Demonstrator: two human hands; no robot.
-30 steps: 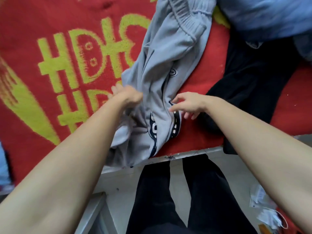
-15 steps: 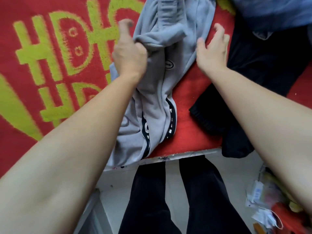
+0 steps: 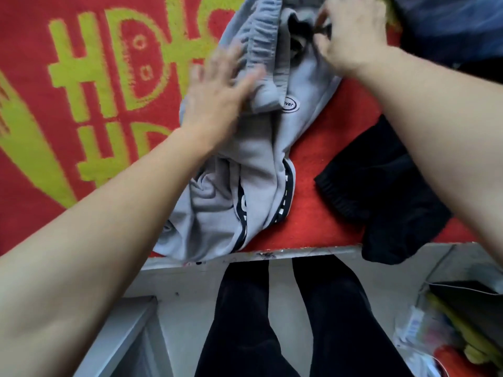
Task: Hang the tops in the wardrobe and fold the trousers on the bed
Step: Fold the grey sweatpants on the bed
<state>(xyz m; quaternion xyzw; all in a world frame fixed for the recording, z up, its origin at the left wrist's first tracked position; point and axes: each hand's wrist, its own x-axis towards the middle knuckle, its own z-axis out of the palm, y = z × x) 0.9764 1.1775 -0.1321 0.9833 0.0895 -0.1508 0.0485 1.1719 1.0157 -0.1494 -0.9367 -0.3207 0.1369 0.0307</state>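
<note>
Grey trousers (image 3: pixel 255 164) with black side stripes lie crumpled on the red bed cover (image 3: pixel 321 202), their cuffs hanging over the bed's near edge. My left hand (image 3: pixel 217 96), blurred, lies flat with fingers spread on the trousers' left side beside the elastic waistband (image 3: pixel 261 31). My right hand (image 3: pixel 351 34) is at the top of the trousers, its fingers curled and pinching the grey fabric near a dark opening.
A black garment (image 3: pixel 381 186) lies on the bed to the right, partly over the edge. Blue fabric (image 3: pixel 449 23) sits at the top right. The white bed frame edge (image 3: pixel 299 253) runs across. My black-clad legs (image 3: pixel 285 322) stand below. Clutter (image 3: pixel 449 336) lies on the floor at right.
My left hand has let go of the bunched fabric and now lies flat, lower left. My right hand moved up and right and closed on the trousers' top.
</note>
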